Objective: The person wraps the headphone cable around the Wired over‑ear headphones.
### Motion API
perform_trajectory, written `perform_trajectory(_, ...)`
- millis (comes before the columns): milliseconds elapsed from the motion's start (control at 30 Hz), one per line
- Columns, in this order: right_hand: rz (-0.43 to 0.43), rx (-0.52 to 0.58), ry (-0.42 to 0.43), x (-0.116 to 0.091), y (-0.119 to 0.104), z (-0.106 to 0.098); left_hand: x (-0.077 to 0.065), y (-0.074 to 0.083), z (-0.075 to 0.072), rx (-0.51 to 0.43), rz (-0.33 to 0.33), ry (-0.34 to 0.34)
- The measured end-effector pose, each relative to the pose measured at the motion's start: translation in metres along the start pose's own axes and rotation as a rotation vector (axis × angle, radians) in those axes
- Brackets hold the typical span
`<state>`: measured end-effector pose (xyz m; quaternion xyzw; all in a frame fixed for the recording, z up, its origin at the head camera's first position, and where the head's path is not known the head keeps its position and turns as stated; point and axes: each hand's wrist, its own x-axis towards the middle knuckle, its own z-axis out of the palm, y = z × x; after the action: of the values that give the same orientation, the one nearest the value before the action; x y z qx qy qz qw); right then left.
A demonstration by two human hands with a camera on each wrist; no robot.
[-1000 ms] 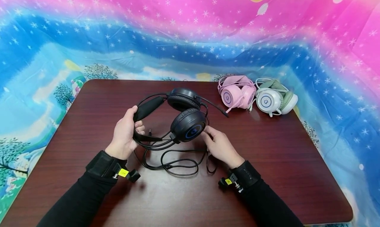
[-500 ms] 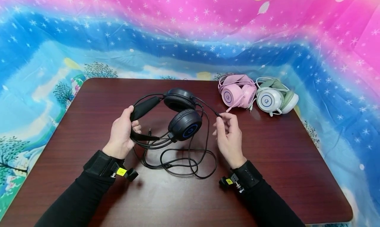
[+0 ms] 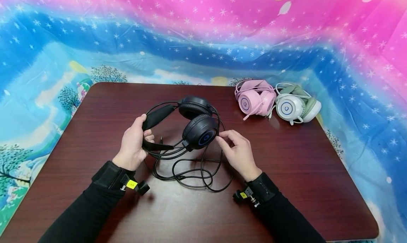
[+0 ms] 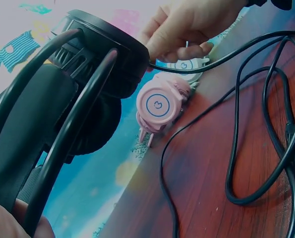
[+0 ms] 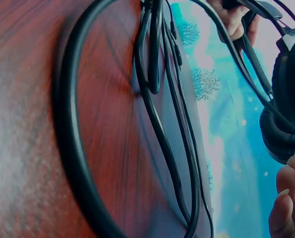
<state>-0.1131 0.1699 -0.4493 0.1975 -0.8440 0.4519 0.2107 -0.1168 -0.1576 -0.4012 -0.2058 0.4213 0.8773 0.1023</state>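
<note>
A black headset with two padded ear cups is held above the table, its headband toward the left. My left hand grips the headband, thumb on the upper side and fingers curled round beneath. Beside the nearer ear cup, my right hand pinches the tip of the thin microphone boom, which curves down from the farther cup. In the left wrist view the right hand is right at the ear cup. The tip is hidden behind the fingers.
The headset's black cable lies in loose loops on the dark red table beneath. At the back right stand a pink headset and a white-and-green headset, side by side. A patterned cloth hangs behind.
The right hand has left the near ear cup's edge, taken the boom's tip at the right, and bent it back toward that cup. The left hand keeps its grip, shifting slightly.
</note>
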Motion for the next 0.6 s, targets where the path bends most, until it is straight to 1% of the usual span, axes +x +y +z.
perform_trajectory(67,0.013,-0.014,-0.027,-0.001,0.0,0.0,0.0,-0.002,0.001,-0.002,-0.013,-0.007)
perform_trajectory(100,0.034,-0.012,-0.046,-0.001,-0.001,0.0,0.0,-0.003,0.002,-0.002,-0.017,-0.009)
perform_trajectory(167,0.11,0.027,-0.104,-0.001,-0.001,0.0,0.001,-0.004,0.004,-0.005,-0.023,-0.016)
perform_trajectory(233,0.221,0.133,-0.204,-0.003,-0.001,0.001,0.001,-0.004,0.005,-0.024,-0.022,-0.028)
perform_trajectory(300,0.325,0.243,-0.324,-0.004,-0.001,0.002,0.002,-0.004,0.007,-0.047,-0.016,-0.033)
perform_trajectory(333,0.363,0.281,-0.387,-0.004,-0.001,0.003,0.002,-0.003,0.007,-0.059,-0.013,-0.037)
perform_trajectory(367,0.384,0.305,-0.448,-0.005,-0.002,0.004,0.002,-0.003,0.008,-0.07,-0.01,-0.039)
perform_trajectory(400,0.384,0.314,-0.503,-0.005,-0.003,0.004,0.002,-0.002,0.009,-0.076,-0.006,-0.041)
perform_trajectory(467,0.346,0.3,-0.57,-0.006,-0.006,0.005,0.002,-0.001,0.01,-0.079,0.004,-0.035)
perform_trajectory(533,0.308,0.284,-0.593,-0.005,-0.011,0.007,0.002,-0.001,0.012,-0.086,0.008,-0.027)
perform_trajectory(600,0.29,0.263,-0.593,-0.005,-0.015,0.009,0.002,-0.002,0.013,-0.085,0.012,-0.015)
